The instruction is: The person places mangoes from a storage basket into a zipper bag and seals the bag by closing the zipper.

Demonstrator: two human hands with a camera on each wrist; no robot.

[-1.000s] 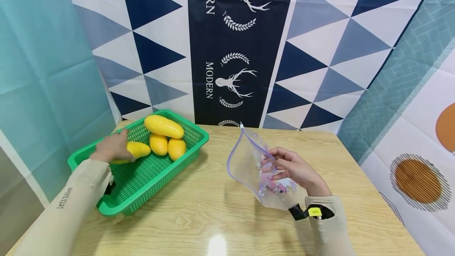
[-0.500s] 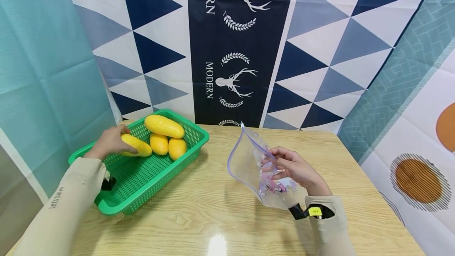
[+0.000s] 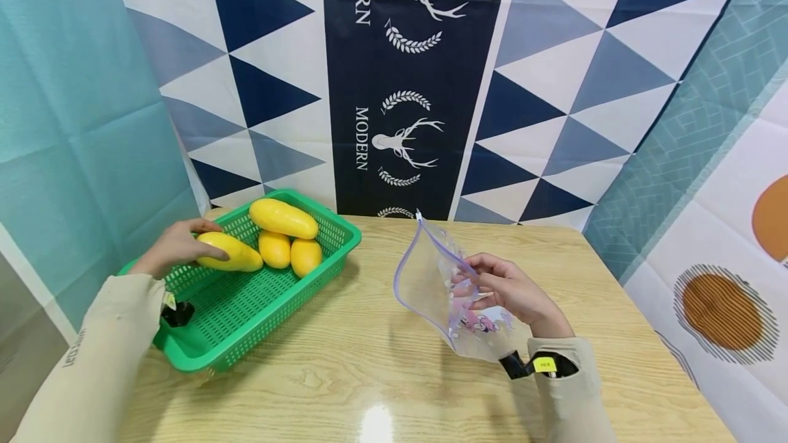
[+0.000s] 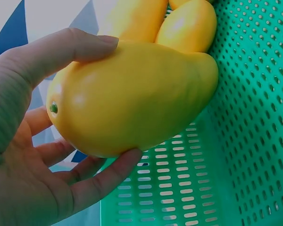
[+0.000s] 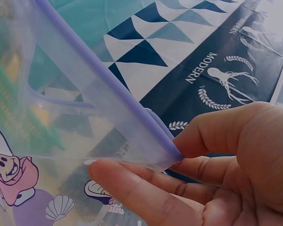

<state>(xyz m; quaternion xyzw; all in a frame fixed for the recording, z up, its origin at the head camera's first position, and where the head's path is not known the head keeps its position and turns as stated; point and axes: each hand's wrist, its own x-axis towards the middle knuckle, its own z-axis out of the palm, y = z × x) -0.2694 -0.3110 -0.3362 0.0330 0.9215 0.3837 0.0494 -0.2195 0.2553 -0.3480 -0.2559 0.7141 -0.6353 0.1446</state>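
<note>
My left hand (image 3: 178,246) grips the thick end of a yellow mango (image 3: 230,253) at the left side of a green plastic basket (image 3: 295,290). In the left wrist view, the thumb lies on top of the mango (image 4: 137,94) and fingertips press it from below; a small green spot marks its near end. My right hand (image 3: 507,290) pinches the purple zip edge of a clear zip bag (image 3: 425,289) between thumb and fingers. The bag's mouth gapes toward the left. Cartoon prints show on the bag (image 5: 61,136) in the right wrist view.
A long yellow mango (image 3: 284,218) and two rounder yellow fruits (image 3: 274,249) lie in the basket's far end. Wooden tabletop (image 3: 345,374) stretches between basket and bag. Patterned cloth (image 3: 400,87) hangs behind the table, with more cloth at both sides.
My left hand has drawn back leftward to the mango's thick end, and more of the mango shows now. The right hand and the bag stay in place.
</note>
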